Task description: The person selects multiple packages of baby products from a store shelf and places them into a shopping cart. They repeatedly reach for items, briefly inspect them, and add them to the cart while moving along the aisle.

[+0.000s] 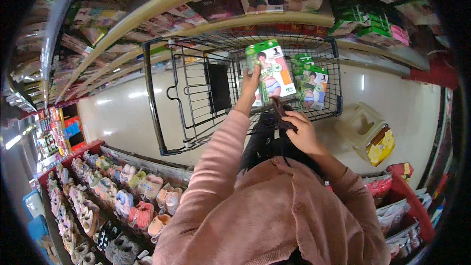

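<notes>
Over a black wire shopping cart (335, 59), my left hand (251, 86) holds a green and white underwear box (274, 70) with its printed front facing up. My right hand (300, 129) grips a dark, soft cloth-like item (278, 108) just below that box, at the cart's near side. Its exact kind is unclear. Similar packages (314, 90) lie in the right end of the cart basket. Part of another package shows beneath the held box.
Shelves with boxed underwear (261, 0) run beyond the cart. A plastic stool (355, 127) with a yellow item (382, 147) stands at right. Racks of small plush slippers (141, 215) fill the lower left; red-edged bins (412, 206) are at lower right.
</notes>
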The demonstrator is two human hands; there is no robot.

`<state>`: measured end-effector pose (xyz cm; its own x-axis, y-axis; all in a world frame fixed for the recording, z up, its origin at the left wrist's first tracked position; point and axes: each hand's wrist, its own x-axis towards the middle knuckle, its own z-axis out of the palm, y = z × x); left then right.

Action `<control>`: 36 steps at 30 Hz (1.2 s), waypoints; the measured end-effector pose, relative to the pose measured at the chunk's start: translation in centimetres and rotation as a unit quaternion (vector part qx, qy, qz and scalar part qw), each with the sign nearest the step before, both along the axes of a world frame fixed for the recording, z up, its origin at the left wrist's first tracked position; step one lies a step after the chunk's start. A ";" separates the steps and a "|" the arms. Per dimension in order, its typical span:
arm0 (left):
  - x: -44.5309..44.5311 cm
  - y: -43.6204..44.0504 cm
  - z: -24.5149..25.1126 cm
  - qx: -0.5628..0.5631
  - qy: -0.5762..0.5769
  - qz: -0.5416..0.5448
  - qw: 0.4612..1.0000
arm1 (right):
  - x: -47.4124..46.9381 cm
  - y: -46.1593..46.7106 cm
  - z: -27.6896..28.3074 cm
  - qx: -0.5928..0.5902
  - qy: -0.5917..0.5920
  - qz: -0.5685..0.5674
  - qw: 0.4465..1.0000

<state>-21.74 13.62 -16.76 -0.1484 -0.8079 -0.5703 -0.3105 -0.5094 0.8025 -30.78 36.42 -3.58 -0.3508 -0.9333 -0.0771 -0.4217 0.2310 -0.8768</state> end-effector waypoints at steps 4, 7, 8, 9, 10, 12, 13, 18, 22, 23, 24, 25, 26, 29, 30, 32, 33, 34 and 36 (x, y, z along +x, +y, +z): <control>4.1 -1.1 -9.4 0.006 -0.175 -0.045 0.984 | -0.1 1.4 -1.1 0.056 -0.017 -0.051 0.997; 8.3 -0.3 -15.2 0.081 -0.350 -0.109 0.927 | 0.5 1.9 -1.4 0.059 -0.038 -0.062 0.996; 9.4 -0.3 -17.0 0.063 -0.368 -0.131 0.918 | 0.8 1.9 -1.5 0.085 -0.061 -0.067 0.992; 10.4 0.1 -18.7 0.070 -0.385 -0.165 0.906 | 1.1 2.0 -1.5 0.099 -0.080 -0.071 0.989; 11.0 0.4 -20.6 0.072 -0.394 -0.153 0.903 | 1.4 2.0 -1.6 0.115 -0.099 -0.076 0.986; 12.3 1.0 -23.8 0.064 -0.370 -0.189 0.907 | 1.9 1.8 -1.8 0.138 -0.110 -0.074 0.982; 12.8 0.6 -25.2 0.091 -0.365 -0.262 0.889 | 2.0 1.6 -2.0 0.154 -0.118 -0.076 0.978; 12.5 1.6 -27.3 0.093 -0.316 -0.183 0.926 | 1.7 0.1 -3.3 0.177 -0.111 -0.066 0.976; 9.2 1.5 -25.7 0.102 -0.458 -0.126 0.874 | 1.2 -1.0 -4.0 0.175 -0.110 -0.062 0.976; 8.6 1.2 -25.2 0.104 -0.471 -0.127 0.867 | 1.2 -1.1 -4.1 0.177 -0.114 -0.065 0.975; 8.1 1.0 -24.9 0.103 -0.486 -0.131 0.858 | 1.2 -1.2 -4.2 0.181 -0.135 -0.082 0.971; 7.9 0.9 -24.5 0.088 -0.503 -0.133 0.849 | 1.2 -1.3 -4.4 0.185 -0.156 -0.100 0.965; 7.8 0.8 -24.2 0.063 -0.510 -0.129 0.848 | 1.2 -1.4 -4.6 0.188 -0.175 -0.119 0.959; 8.2 0.7 -22.9 0.092 -0.317 -0.072 0.941 | 0.4 -2.7 -5.5 0.161 -0.097 -0.122 0.975; 8.2 0.8 -22.1 0.040 -0.304 -0.086 0.948 | -0.2 -3.5 -5.8 0.166 -0.113 -0.142 0.969; 8.3 0.3 -19.5 0.013 -0.188 -0.085 0.978 | -1.5 -5.9 -6.4 0.085 -0.108 -0.163 0.977; 8.4 0.1 -17.5 0.047 -0.148 -0.081 0.984 | -2.3 -7.4 -6.6 0.061 -0.081 -0.152 0.983; 8.2 -0.6 -15.1 0.038 -0.113 -0.107 0.987 | -3.1 -8.9 -6.4 0.041 -0.045 -0.138 0.989; 8.2 -1.2 -8.9 -0.037 -0.062 -0.183 0.980 | -4.0 -12.6 -5.7 -0.010 -0.057 -0.123 0.991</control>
<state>-13.59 12.44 -25.68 -0.3693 -0.7531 -0.5445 -0.5593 -0.2878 0.7774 -34.77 23.84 -9.31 -0.5586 -0.8218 -0.1121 -0.2519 0.2968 -0.9211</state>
